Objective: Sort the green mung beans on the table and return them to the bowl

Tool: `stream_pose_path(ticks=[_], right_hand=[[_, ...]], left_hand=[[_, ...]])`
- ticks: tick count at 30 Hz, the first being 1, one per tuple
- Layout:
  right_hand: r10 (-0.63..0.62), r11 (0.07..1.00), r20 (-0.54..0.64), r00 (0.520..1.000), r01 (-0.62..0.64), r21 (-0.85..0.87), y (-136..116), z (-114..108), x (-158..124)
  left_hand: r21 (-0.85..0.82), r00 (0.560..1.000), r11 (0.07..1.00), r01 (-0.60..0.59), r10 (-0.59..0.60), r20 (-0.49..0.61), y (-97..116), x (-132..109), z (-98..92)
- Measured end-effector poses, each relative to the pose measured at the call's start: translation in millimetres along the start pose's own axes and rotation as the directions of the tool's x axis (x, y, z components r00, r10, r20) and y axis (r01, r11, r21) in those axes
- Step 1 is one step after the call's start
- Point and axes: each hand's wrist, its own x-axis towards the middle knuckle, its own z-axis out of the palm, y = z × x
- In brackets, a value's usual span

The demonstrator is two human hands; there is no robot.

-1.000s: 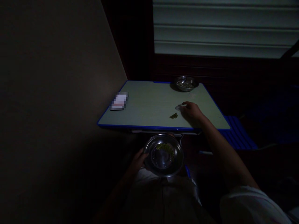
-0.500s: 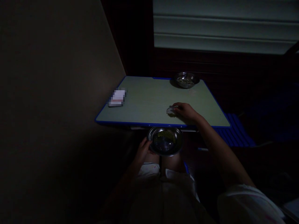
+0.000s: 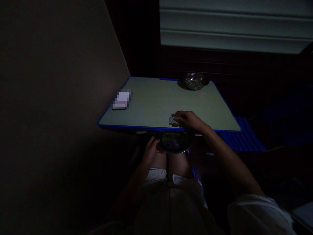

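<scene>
My right hand rests on the pale green tabletop, its fingers pressing a small pale flat piece. Just below that piece, a small heap of green crumbs lies near the table's front edge. My left hand grips the rim of a steel bowl held over my lap, right under that edge. The table hides the bowl's far part. Green crumbs lie inside it, dim in the shadow.
A second steel bowl holding green material stands at the table's far edge. A pixelated white box lies at the left. A wall runs along the left side, and a blue slatted seat lies to the right.
My right hand has slid left and toward the front edge, moving the pale piece onto the crumbs. My left hand has brought the lap bowl up against the table's underside edge.
</scene>
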Motion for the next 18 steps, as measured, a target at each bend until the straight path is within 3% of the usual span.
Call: stream_pose_path(ticks=[18], right_hand=[[-0.163, 0.985, 0.037, 0.986, 0.16, 0.056, -23.1, -0.2, -12.2]], left_hand=[[-0.007, 1.0, 1.0, -0.009, 0.008, -0.004, 10.6, -3.8, 8.3]])
